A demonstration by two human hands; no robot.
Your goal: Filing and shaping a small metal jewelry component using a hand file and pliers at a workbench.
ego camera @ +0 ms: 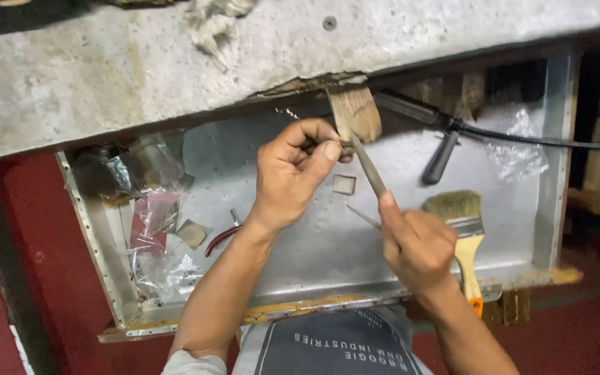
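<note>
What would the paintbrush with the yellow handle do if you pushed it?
The paintbrush would probably slide, not roll: its handle and metal band look flat. Its bristles look soft, so they would likely bend. It seems light, lying loose in the smooth metal tray.

A metal tray (pixel 300 278) sits under a worn grey bench (pixel 105 76) above a red floor (pixel 29 278). In the tray lie a paintbrush (pixel 463 229) at the right, red-handled pliers (pixel 222 236), a small metal square (pixel 344 185), crumpled plastic bags (pixel 151 222) at the left, and a black tool (pixel 441 156) with a black cable (pixel 543 140). A pale rag (pixel 211 24) rests on the bench.
</note>
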